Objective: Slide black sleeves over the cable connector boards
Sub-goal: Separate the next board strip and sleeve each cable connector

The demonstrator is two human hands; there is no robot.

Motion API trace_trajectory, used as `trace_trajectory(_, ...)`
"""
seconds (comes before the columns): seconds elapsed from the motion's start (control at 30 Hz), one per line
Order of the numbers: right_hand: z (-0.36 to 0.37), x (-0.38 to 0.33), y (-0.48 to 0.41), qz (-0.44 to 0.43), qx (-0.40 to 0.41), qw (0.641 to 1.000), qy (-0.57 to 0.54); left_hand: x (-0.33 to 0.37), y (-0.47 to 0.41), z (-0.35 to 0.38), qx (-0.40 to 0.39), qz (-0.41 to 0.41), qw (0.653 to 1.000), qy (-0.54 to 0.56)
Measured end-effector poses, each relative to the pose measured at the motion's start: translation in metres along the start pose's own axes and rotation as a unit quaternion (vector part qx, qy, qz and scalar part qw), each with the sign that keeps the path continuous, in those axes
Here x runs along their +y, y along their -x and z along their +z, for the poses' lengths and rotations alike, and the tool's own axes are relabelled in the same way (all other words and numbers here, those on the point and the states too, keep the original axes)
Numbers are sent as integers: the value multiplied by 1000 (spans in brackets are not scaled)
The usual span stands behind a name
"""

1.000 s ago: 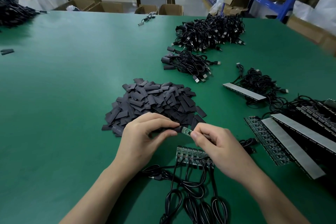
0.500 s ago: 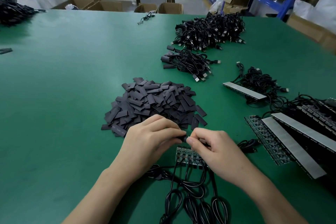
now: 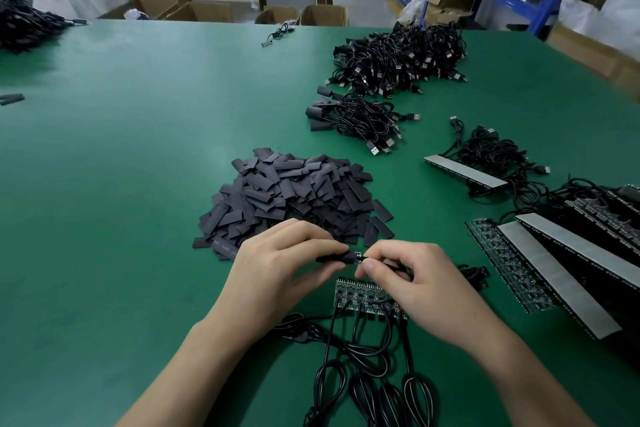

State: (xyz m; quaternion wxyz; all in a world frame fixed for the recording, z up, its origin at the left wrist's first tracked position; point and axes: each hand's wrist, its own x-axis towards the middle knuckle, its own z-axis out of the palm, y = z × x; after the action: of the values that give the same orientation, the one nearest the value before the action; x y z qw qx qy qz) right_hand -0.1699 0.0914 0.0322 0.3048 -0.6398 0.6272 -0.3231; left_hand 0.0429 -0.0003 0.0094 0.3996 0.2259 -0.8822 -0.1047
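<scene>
- The left hand (image 3: 277,263) pinches a black sleeve (image 3: 334,257) between thumb and curled fingers, just above the desk (image 3: 138,149) near the middle of its near edge.
- The right hand (image 3: 415,284) grasps a small connector board (image 3: 358,256) with thumb and forefinger; only the board's tip shows, at the mouth of the sleeve.
- The two hands meet fingertip to fingertip, sleeve and board lying in one line.
- Under the right hand a row of boards (image 3: 360,298) lies flat, and their black cables (image 3: 367,374) trail in loops toward the near edge.
- Just beyond the hands sits a pile of sleeves (image 3: 294,194).
- Toward the far right corner lies a heap of cables (image 3: 398,55), with a smaller bundle (image 3: 356,121) on its near side.
- Along the right edge lie long panels of boards (image 3: 554,270) with grey strips on them.
</scene>
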Motion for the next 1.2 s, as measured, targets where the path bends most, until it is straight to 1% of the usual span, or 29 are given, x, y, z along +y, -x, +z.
trace_trajectory(0.33,-4,-5,1,2,-28,997,-69,5,-1,0,31,31,999,-11)
trace_trajectory(0.6,-3,-5,1,-5,-33,997,-67,6,-1,1,33,50,998,-15)
trace_trajectory(0.67,-3,-6,0,-5,-28,998,-64,6,-1,1,34,34,999,-2)
trace_trajectory(0.73,-4,-6,0,-6,-14,998,-61,7,-1,0,48,-21,998,29)
trace_trajectory(0.83,-5,-5,1,-10,18,997,-74,9,-1,-2,109,-116,984,74)
trace_trajectory(0.9,-5,-5,1,-7,28,997,-76,10,-1,-2,133,-144,977,88)
trace_trajectory(1.0,-2,-7,2,-9,36,997,-69,12,-1,0,131,-144,977,87)
trace_trajectory(1.2,1,-10,2,-7,62,997,-50,9,1,6,123,-108,986,30)
